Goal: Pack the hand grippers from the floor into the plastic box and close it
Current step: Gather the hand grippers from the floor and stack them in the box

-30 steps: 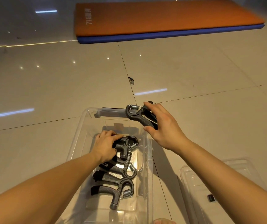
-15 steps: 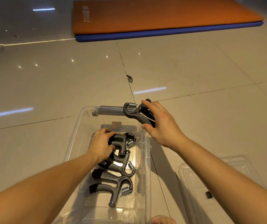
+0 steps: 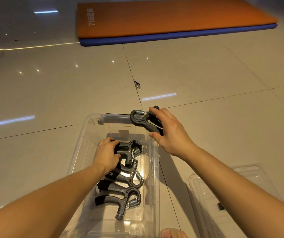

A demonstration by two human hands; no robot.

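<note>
Left hand [image 3: 106, 155] is down inside the clear plastic box [image 3: 152, 169], fingers curled over the handle end of the far hand gripper [image 3: 129, 148], so it's holding that one. Right hand [image 3: 170, 133] has another hand gripper [image 3: 143, 121] pinched between thumb and fingers by its handles. It's up over the box's far right corner, spring end pointing left, not in the box yet.

Two more are in the box nearer the camera: a middle gripper [image 3: 127, 176] that partly overlaps the one under the left hand, and a near gripper [image 3: 120, 198] just beside it. All three lie flat on the bottom in a rough row, springs toward the right wall.

The box sits open on a glossy tiled floor [image 3: 51, 93]. Its clear lid [image 3: 206, 194] is lying on the floor to the right, apart from the box, with a small black thing [image 3: 221, 206] on it that I can't make out. A bare toe [image 3: 172, 233] pokes in at the bottom edge. Well beyond the box there's an orange mat [image 3: 155, 18] stacked on a blue one, and a little chip [image 3: 137, 84] in the tile joint between.
</note>
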